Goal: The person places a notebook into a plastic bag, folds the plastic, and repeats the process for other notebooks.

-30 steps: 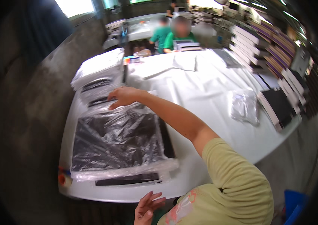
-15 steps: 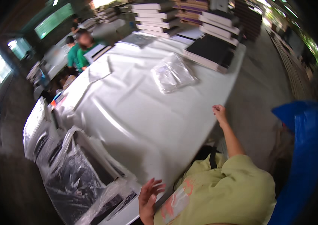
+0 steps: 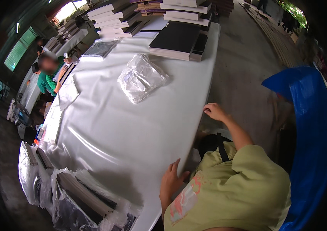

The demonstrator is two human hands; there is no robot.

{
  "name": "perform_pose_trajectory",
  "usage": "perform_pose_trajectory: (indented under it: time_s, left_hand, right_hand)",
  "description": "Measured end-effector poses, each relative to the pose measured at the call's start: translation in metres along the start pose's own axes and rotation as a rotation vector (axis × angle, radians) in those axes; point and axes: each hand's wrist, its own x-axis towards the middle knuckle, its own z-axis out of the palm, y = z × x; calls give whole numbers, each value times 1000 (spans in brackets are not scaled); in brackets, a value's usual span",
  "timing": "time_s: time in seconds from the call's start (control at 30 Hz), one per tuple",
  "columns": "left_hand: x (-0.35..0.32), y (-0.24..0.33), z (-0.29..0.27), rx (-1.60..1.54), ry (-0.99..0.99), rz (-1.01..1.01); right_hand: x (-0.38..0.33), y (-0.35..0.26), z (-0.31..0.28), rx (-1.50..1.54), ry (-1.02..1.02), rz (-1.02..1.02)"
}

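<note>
My left hand (image 3: 172, 179) is at the near edge of a white-covered table (image 3: 132, 127), its thumb and fingers apart and nothing in them. Farther along the table's right edge, my right hand (image 3: 214, 111) hangs with loosely bent fingers, and no object shows in it. A folded bundle of clear plastic bags (image 3: 142, 77) lies on the cover, ahead of both hands. At the near left stand flat dark panels (image 3: 80, 196) with pale edges, partly wrapped in clear plastic.
Stacks of black-topped boxes (image 3: 175, 38) and white-sided boxes (image 3: 111, 19) stand at the far end. A plastic-wrapped dark panel (image 3: 100, 48) lies near them. A co-worker in green (image 3: 47, 82) handles a panel at the left. Blue sheeting (image 3: 310, 115) hangs at the right.
The view has swung to the right, so the table and its things sit farther left. My left hand has moved closer to my body, and my right wrist has turned downward.
</note>
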Motion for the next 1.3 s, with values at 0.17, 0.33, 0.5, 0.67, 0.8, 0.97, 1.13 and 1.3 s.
perform_pose_trajectory:
  time_s: [0.17,0.33,0.5,0.67,0.8,0.97,1.13,1.3]
  left_hand:
    - [49,-3,18,91,-101,-31]
    - [111,-6,31,156,62,75]
    - [203,13,14,307,285,153]
    - [328,18,-20,465,660,23]
    - [402,4,-33,650,805,-134]
    - [399,-7,-24,653,825,-353]
    - [402,-16,-29,794,792,-115]
    - [395,16,6,760,792,-248]
  right_hand:
    - [70,-35,20,179,-86,-162]
    - [193,-62,49,155,268,-242]
    - [287,-58,86,99,328,69]
    - [293,-68,83,164,-108,89]
    - [301,-48,76,358,-155,4]
    - [318,-10,47,752,-344,-188]
    - [343,-8,22,1169,-375,-167]
    - [374,16,-23,1771,-759,457]
